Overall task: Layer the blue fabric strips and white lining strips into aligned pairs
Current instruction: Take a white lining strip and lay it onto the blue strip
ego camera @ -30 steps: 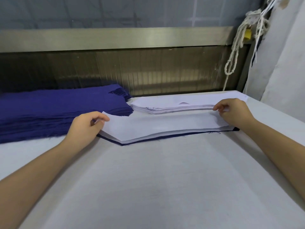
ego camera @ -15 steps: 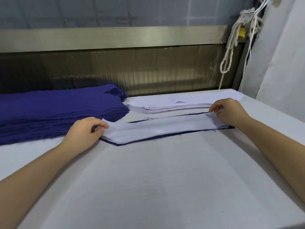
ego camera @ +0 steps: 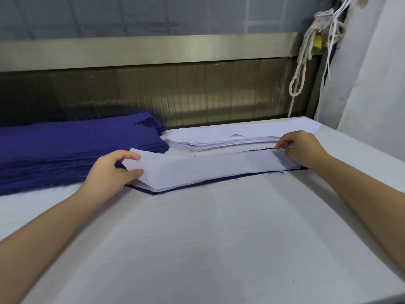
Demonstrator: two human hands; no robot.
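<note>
At the frame's left you have a deep blue fabric stack (ego camera: 65,150); right of it the lining stack (ego camera: 230,137) is plain white. The white lining strip (ego camera: 208,170) at centre shows the blue strip (ego camera: 153,192) as a thin navy line below. Your table (ego camera: 197,249) is plain pale grey; the rope (ego camera: 300,69), upper right, is cream with a yellow tag (ego camera: 317,41).

On the white worktop (ego camera: 219,238), the left hand (ego camera: 109,172) and right hand (ego camera: 300,148) pinch opposite ends of a white lining strip (ego camera: 208,170) over a blue fabric strip (ego camera: 197,185), beside stacks of blue strips (ego camera: 65,150) and white strips (ego camera: 230,137).
</note>
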